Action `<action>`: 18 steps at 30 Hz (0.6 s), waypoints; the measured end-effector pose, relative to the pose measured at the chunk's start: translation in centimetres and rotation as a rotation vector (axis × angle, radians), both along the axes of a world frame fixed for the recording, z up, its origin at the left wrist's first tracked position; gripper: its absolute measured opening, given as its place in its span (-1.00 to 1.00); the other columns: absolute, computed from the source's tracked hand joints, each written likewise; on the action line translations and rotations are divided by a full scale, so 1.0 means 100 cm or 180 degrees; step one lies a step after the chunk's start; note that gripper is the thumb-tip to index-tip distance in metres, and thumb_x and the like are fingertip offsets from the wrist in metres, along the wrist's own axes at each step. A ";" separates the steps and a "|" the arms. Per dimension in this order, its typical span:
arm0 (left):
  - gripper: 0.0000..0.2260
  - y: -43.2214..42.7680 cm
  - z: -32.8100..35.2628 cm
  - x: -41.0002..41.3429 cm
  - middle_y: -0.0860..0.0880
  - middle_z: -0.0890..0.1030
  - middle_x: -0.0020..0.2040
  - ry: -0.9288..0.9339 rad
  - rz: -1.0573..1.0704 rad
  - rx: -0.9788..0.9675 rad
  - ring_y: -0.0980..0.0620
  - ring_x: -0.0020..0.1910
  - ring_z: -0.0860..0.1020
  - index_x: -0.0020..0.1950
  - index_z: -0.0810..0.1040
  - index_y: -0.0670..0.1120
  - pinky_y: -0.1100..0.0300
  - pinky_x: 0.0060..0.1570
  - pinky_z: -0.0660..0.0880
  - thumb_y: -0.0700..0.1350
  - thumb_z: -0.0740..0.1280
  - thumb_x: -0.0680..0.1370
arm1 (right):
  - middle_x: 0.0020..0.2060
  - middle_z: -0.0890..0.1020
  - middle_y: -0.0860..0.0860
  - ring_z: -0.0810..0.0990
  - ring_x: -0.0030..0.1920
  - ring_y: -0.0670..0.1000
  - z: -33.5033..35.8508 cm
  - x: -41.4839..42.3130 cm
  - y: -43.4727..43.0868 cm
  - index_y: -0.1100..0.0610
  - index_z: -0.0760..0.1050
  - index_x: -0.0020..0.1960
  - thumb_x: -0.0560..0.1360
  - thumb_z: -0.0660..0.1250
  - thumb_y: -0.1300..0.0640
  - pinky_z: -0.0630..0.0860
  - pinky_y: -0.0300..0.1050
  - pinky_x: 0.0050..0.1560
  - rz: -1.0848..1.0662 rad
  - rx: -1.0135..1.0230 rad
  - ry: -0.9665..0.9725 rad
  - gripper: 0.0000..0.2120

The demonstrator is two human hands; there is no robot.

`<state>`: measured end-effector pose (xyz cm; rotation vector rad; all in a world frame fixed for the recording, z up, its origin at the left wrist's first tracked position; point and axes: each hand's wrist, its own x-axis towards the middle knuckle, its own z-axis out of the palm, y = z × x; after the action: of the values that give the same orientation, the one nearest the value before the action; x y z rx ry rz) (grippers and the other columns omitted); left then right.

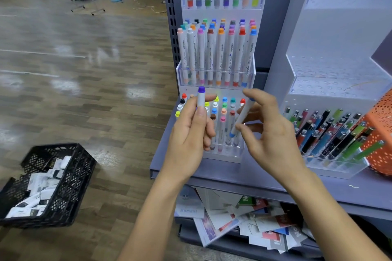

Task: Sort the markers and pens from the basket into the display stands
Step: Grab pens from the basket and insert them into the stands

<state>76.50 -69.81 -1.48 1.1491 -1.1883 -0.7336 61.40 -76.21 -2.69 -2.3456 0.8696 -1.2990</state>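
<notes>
My left hand (192, 131) grips a white marker with a purple cap (201, 96), held upright in front of the lowest tier of the clear acrylic marker stand (228, 152). My right hand (269, 131) pinches a white marker with a blue end (240, 121), tilted with the blue end pointing down over the same tier. That tier holds several upright markers with coloured caps. Two higher tiers (216, 76) are filled with white markers. An orange perforated basket (379, 133) stands at the right edge of the shelf.
A second clear stand (331, 167) to the right holds several slanted pens in green, blue, black and red. The grey shelf (244, 178) carries both stands; loose papers lie below it. A black crate (70, 178) with white packets sits on the wooden floor at the left.
</notes>
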 end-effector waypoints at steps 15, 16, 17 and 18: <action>-0.78 0.006 -0.004 -0.001 0.07 0.38 -0.40 0.0145 0.0074 0.0043 0.12 -0.48 0.30 0.07 0.51 0.04 0.25 -0.50 0.29 -0.01 0.09 0.59 | -0.06 0.57 0.05 0.56 -0.16 0.01 -0.022 0.005 -0.005 -0.01 0.32 0.34 0.42 0.40 0.39 0.60 0.01 -0.12 -0.0085 -0.0205 0.0333 -0.40; -0.77 0.006 -0.004 -0.001 0.06 0.37 -0.41 0.0126 0.0071 0.0007 0.12 -0.48 0.29 0.09 0.51 0.06 0.27 -0.50 0.28 0.00 0.08 0.60 | -0.08 0.57 0.04 0.55 -0.18 -0.01 -0.022 0.005 -0.005 0.01 0.34 0.33 0.43 0.39 0.36 0.59 -0.02 -0.13 -0.0105 -0.0218 0.0288 -0.44; -0.77 0.006 -0.005 -0.001 0.05 0.35 -0.41 0.0110 0.0077 -0.0007 0.14 -0.49 0.28 0.11 0.51 0.08 0.31 -0.49 0.27 0.00 0.08 0.60 | -0.10 0.57 0.03 0.55 -0.20 -0.02 -0.021 0.005 -0.005 0.03 0.37 0.32 0.45 0.38 0.34 0.57 -0.04 -0.14 -0.0124 -0.0234 0.0215 -0.49; -0.76 0.007 -0.005 -0.001 0.04 0.33 -0.41 0.0094 0.0090 0.0003 0.15 -0.49 0.26 0.12 0.51 0.08 0.34 -0.49 0.25 0.01 0.07 0.61 | -0.11 0.57 0.03 0.54 -0.21 -0.02 -0.021 0.005 -0.005 0.06 0.41 0.31 0.46 0.36 0.33 0.56 -0.06 -0.15 -0.0141 -0.0256 0.0121 -0.54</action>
<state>76.37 -69.15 -2.02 1.1502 -1.1450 -0.7274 61.90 -76.66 -4.79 -2.4329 0.9016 -1.3344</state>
